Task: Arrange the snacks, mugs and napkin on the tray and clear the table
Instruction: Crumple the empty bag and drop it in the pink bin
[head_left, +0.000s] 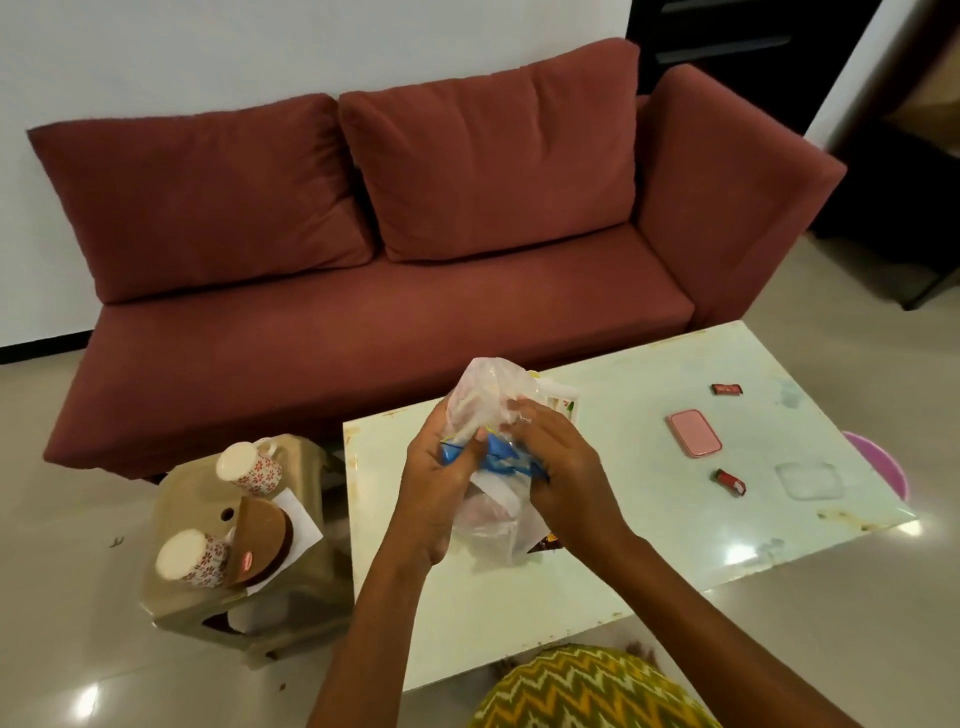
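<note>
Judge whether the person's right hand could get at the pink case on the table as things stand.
Probably not at once: the right hand is gripping the plastic bag with the left hand. The path to the pink case looks clear.

Both forearms reach up from the lower centre of the frame; the left hand (439, 475) and right hand (558, 462) (fingers curled, thumbs inward) close toward each other mid-frame.
</note>
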